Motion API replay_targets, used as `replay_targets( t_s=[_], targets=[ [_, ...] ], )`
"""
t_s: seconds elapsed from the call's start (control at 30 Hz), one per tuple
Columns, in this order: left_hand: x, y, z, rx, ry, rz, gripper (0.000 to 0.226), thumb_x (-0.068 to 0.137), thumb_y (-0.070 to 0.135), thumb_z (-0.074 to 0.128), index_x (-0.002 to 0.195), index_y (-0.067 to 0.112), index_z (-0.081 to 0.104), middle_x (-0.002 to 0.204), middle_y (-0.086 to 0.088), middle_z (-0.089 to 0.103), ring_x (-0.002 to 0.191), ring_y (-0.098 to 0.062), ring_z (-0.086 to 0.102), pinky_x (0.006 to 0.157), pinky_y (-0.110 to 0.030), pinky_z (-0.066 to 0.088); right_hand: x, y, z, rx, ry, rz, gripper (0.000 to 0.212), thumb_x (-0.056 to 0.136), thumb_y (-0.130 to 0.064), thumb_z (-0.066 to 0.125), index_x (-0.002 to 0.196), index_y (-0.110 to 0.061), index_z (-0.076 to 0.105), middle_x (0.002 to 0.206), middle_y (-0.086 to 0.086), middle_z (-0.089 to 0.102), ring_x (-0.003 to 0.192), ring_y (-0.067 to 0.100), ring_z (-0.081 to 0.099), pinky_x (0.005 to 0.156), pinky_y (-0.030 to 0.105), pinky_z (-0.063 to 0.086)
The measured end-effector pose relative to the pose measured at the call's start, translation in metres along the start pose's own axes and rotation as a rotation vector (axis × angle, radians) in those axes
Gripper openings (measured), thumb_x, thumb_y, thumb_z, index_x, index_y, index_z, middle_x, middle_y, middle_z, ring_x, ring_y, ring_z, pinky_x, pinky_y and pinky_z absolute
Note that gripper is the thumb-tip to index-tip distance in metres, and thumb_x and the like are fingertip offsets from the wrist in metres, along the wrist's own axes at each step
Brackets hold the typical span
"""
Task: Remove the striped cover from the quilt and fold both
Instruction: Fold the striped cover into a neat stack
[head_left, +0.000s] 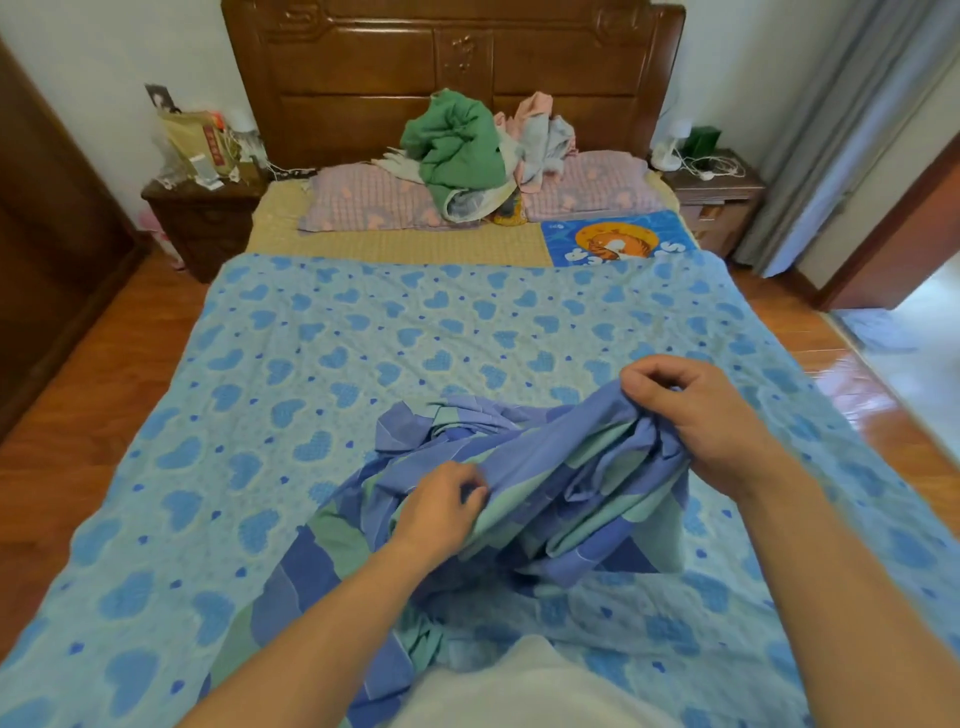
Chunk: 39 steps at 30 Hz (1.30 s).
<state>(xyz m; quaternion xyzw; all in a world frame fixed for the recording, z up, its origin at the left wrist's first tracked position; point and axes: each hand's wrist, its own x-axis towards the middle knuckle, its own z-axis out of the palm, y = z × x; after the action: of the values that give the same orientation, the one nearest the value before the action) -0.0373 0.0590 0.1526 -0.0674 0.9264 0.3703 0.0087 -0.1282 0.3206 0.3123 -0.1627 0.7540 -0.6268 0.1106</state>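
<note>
Bed (363, 338); both hands (441, 504) (696, 415) gripping striped cover (561, 488).

- The flat heart-print quilt (363, 332) lies open across the bed's middle, giving free passage left of and beyond the bunched striped cover (545, 493).
- A clothes heap (457, 150) and pillows (363, 202) block the headboard end.

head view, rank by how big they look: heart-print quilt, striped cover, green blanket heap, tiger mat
1. heart-print quilt, spread over most of the bed.
2. striped cover, bunched and nearest the camera, so inflated.
3. green blanket heap and tiger mat look alike; not ranked.
</note>
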Motion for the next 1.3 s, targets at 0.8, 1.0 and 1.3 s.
replay_targets(
  t_s=[0.8, 1.0, 1.3],
  targets=[
    [0.016, 0.011, -0.128, -0.124, 0.329, -0.032, 0.019, 0.096, 0.023, 0.06, 0.08, 0.033, 0.062, 0.065, 0.005, 0.059, 0.057, -0.004, 0.05, 0.056, -0.017, 0.04, 0.012, 0.016, -0.002, -0.327, 0.25, 0.097, 0.019, 0.092, -0.029, 0.067, 0.075, -0.023, 0.072, 0.076, 0.004, 0.07, 0.066, 0.014, 0.062, 0.065, 0.039, 0.05],
    [0.004, 0.104, -0.144, -0.165, -0.229, 0.25, 0.009, 0.092, 0.029, 0.066, 0.083, 0.03, 0.068, 0.06, 0.011, 0.053, 0.056, -0.004, 0.043, 0.055, -0.02, 0.037, 0.002, -0.014, 0.066, -0.453, -0.377, -0.044, 0.039, 0.072, -0.051, 0.076, 0.109, -0.047, 0.064, 0.063, -0.028, 0.055, 0.06, -0.006, 0.053, 0.06, 0.01, 0.04],
    [-0.023, 0.032, -0.098, -0.011, -0.3, 0.021, 0.017, 0.083, 0.016, 0.068, 0.084, 0.025, 0.054, 0.075, 0.008, 0.054, 0.062, -0.009, 0.045, 0.069, -0.044, 0.049, -0.003, 0.006, 0.056, -0.587, -0.233, 0.024, 0.031, 0.097, -0.032, 0.058, 0.07, -0.017, 0.063, 0.066, 0.0, 0.06, 0.058, 0.009, 0.05, 0.062, 0.027, 0.039]
  ],
)
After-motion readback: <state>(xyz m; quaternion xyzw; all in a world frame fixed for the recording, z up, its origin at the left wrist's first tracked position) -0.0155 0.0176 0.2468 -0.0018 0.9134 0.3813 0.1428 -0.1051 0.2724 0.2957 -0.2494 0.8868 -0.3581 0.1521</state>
